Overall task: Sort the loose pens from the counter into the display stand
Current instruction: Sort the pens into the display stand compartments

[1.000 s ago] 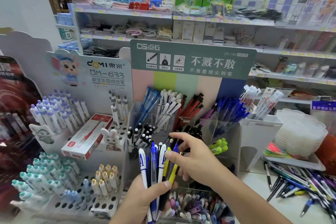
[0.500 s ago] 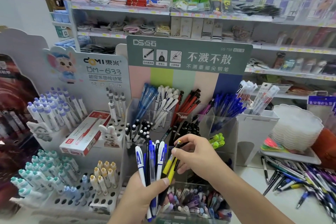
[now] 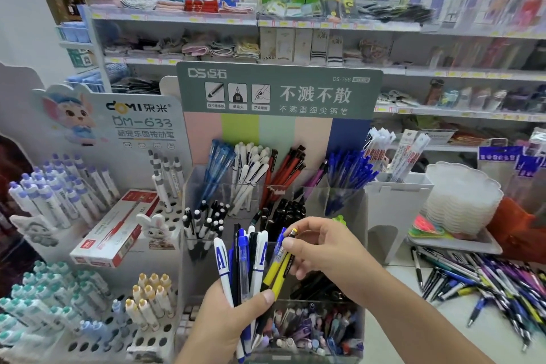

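Shop aisle, shelves (image 3: 325,25) of packed goods behind the stand (image 3: 274,91), which serves as landmark. Green header with white characters on top; pastel stripes beneath. Clear compartments below the stripes: blue pens (image 3: 217,168), white pens (image 3: 251,174), red-and-black pens (image 3: 285,171) and dark blue pens (image 3: 348,174) in the back row; black-and-white pens (image 3: 204,221) and black pens (image 3: 283,216) in the row in front. Mixed small items in the clear bin at the stand's foot.

Directly in front of the stand, left hand (image 3: 224,325) clenched around a bundle (image 3: 245,263) of upright pens: white ones with blue lettering, blue, black, and a yellow pen (image 3: 276,273) on the bundle's right edge. Thumb pressed across the lower barrels. Right hand (image 3: 322,248) just right of the bundle, thumb and fingertips pinching the yellow pen near its top, tip level with the front row.

Right of the stand, on the counter (image 3: 461,316), loose pens (image 3: 484,278) in a scattered heap, purple, blue, black and yellow. Beyond them a stack of white trays (image 3: 464,195) and a white holder (image 3: 396,195) with packaged refills.

Left of the stand, a white rack (image 3: 141,115) with a cartoon mouse, purple-capped pens (image 3: 56,189), a red-and-white box (image 3: 115,230), teal-capped and yellow-capped pens lower down.
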